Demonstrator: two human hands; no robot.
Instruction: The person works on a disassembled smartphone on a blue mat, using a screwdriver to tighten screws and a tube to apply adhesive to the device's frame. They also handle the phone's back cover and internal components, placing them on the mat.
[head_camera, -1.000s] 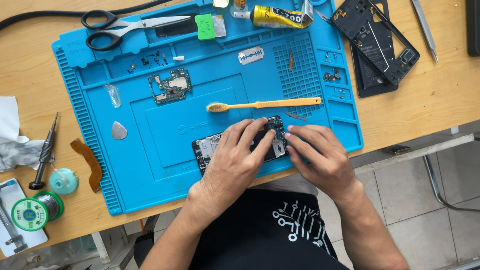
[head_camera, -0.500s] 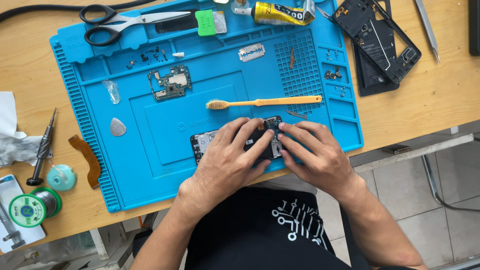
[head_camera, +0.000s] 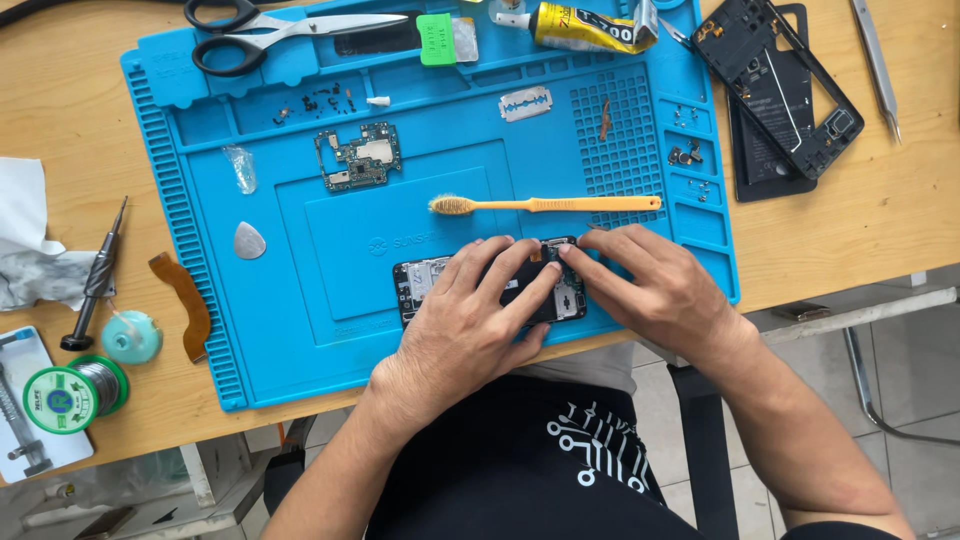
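Blue silicone work mat (head_camera: 300, 330) covers most of the wooden bench (head_camera: 860, 210); its near edge runs just short of the bench edge. An opened phone body (head_camera: 425, 283) lies flat at the mat's near edge, partly under both hands. Open mat surface lies left of it, up to a grey pick (head_camera: 249, 240). Just beyond the fingers an orange toothbrush (head_camera: 545, 204) lies crosswise.

Mat compartments along the far rim: small dark screws (head_camera: 315, 102) in one tray, more small parts (head_camera: 684, 155) in the right-hand wells, a razor blade (head_camera: 526, 102) and a green circuit board (head_camera: 358, 156) lying on the mat. Scissors (head_camera: 270, 25) and a yellow glue tube (head_camera: 590, 27) lie at the far edge. A black phone frame (head_camera: 775, 85) rests on bare wood to the right.

Left hand (head_camera: 465, 320): fingers spread flat, pressing on the phone body. Right hand (head_camera: 655, 290): fingers extended, tips touching the phone's right end by a small orange part; neither is clenched.
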